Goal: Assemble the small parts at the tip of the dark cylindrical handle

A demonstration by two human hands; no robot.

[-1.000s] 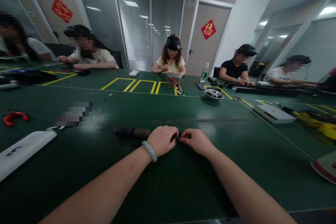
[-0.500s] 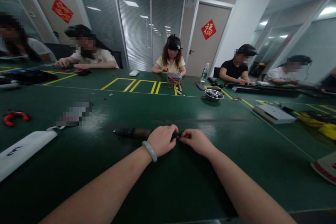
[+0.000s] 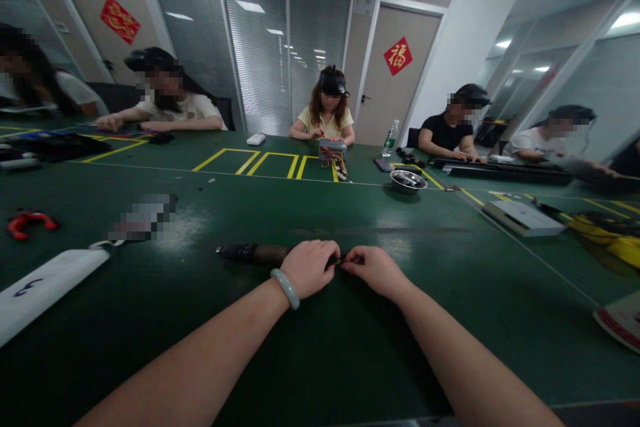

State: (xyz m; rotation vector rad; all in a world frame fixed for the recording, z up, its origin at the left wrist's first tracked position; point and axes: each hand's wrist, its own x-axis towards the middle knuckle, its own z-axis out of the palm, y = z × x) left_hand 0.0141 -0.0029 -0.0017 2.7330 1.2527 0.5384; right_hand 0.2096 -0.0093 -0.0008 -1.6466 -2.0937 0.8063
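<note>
Right now the left hand [image 3: 310, 268] is wrapped around a dark tool [image 3: 255, 253] lying on the table [image 3: 320, 347] — the right hand [image 3: 373, 269] pinches its tip. Fingers might slip — that tiny piece could roll away.

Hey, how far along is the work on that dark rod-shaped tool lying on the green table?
Done: nothing finished shows. In hand: the left hand is closed around one end of the dark rod-shaped tool, which lies flat on the green table, while the right hand pinches at a tiny part by that end, too small to identify. Left: cannot be judged; no loose parts show beside it.
</note>
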